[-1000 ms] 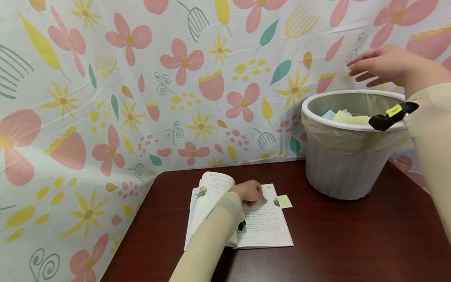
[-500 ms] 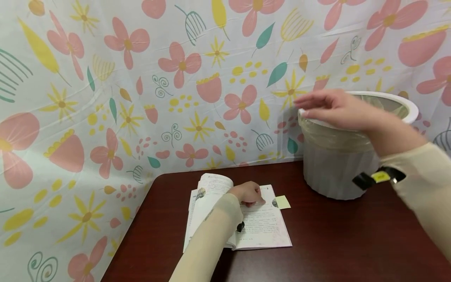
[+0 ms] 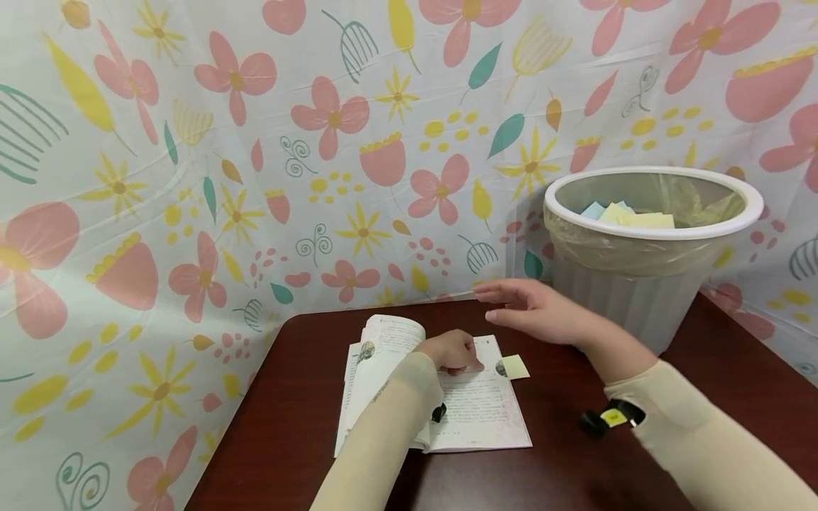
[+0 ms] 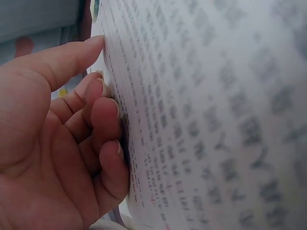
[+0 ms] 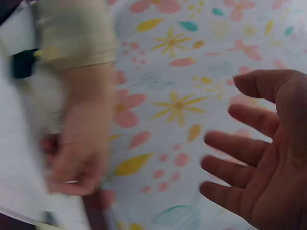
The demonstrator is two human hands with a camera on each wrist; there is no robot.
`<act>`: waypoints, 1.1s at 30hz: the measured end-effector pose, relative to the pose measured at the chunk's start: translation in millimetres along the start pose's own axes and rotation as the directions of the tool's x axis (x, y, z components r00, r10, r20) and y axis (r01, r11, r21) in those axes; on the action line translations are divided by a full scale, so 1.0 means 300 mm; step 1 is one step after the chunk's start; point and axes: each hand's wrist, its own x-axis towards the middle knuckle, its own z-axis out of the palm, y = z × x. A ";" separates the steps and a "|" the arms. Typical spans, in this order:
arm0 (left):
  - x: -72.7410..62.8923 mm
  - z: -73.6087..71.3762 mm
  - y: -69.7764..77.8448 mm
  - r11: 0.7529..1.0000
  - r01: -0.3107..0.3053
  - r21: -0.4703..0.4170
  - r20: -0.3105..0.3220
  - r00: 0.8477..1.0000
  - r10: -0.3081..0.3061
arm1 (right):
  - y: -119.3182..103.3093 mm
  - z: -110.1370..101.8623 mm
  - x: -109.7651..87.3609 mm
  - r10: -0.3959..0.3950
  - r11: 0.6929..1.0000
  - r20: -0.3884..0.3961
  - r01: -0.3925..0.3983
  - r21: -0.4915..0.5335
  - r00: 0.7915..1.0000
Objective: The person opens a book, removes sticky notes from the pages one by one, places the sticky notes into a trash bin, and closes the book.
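Note:
An open book (image 3: 476,415) with printed text lies on the dark red table. My left hand (image 3: 447,350) rests on its right-hand page, thumb tip and bent fingertips against the paper in the left wrist view. Nothing shows between those fingers (image 4: 108,120). A pale yellow sticky note (image 3: 515,366) sticks out past the page's right edge. My right hand (image 3: 537,310) is in the air to the right of my left hand, beyond the note. In the right wrist view its fingers (image 5: 235,143) are spread apart and hold nothing.
A grey bin (image 3: 629,284) with a white rim and clear plastic liner stands at the back right of the table. Inside it are several yellow and blue paper notes (image 3: 639,218). A floral cloth (image 3: 211,177) hangs behind the table (image 3: 281,397).
My right hand has moved from above the bin leftward and down toward the book. My left hand has stayed in place on the page.

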 end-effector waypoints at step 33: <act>0.016 -0.001 -0.005 1.000 0.004 0.029 -0.018 1.000 -0.003 | 0.294 0.279 -0.104 0.340 0.939 0.054 -0.342 0.028 0.939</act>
